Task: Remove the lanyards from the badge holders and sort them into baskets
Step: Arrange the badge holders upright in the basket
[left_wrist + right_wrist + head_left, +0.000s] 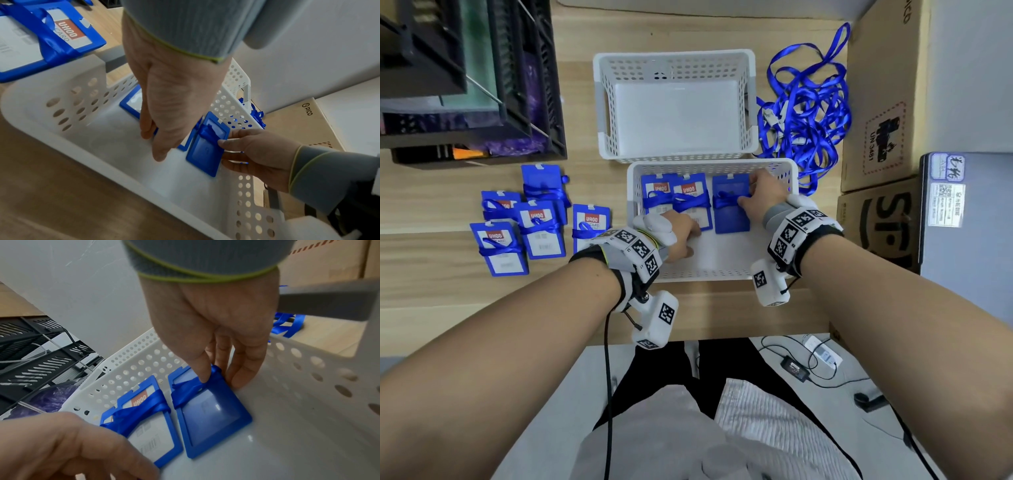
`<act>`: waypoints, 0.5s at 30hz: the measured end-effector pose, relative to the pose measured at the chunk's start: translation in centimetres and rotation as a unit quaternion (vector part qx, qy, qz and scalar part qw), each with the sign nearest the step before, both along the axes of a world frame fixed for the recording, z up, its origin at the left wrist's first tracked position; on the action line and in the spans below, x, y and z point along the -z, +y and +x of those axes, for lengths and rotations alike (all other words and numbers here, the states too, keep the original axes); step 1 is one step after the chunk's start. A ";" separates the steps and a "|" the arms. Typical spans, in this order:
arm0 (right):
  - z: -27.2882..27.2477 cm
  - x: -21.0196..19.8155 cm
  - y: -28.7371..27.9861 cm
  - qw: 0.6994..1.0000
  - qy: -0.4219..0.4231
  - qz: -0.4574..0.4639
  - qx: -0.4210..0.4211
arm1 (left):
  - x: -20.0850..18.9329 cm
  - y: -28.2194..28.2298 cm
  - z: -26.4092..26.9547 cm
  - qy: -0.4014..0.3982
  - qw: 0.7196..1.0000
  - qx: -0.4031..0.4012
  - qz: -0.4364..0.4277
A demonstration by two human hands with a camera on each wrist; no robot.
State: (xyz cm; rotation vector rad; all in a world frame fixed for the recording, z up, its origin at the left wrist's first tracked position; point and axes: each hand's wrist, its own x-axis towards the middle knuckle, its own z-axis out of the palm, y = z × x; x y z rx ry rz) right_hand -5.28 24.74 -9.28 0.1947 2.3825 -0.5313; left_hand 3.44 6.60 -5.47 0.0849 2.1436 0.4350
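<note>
Your right hand [763, 195] pinches the ribbon on the right badge [731, 209] in the near basket [635, 171], left hand [679, 233] loose beside it, so pin the badge flat while untying.

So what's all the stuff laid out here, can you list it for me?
Badge holders in the near basket: three, blue, each tied with blue ribbon, lying flat in a row.
Badge holders on the table: five, blue, ribbon-tied, left of the near basket.
Near basket: one, white, perforated, in front of the person.
Far basket: one, white, nothing visible inside, behind the near one.
Loose lanyards: a tangled pile, blue, right of the far basket.
Cardboard boxes: two, brown, far right.
Black rack: one, far left.
Left hand: fingers touching the middle holder.
Right hand: pinching the right holder's ribbon.
</note>
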 end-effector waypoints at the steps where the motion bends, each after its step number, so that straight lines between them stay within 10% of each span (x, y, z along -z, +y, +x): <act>1: 0.1 -0.1 0.0 1.000 -0.002 -0.006 -0.001 | -0.1 0.0 -0.1 -0.001 1.000 0.004 -0.003; 15: 0.5 -0.3 -0.1 1.000 -0.009 0.005 0.026 | -0.3 -0.5 -0.3 0.090 0.996 -0.022 -0.021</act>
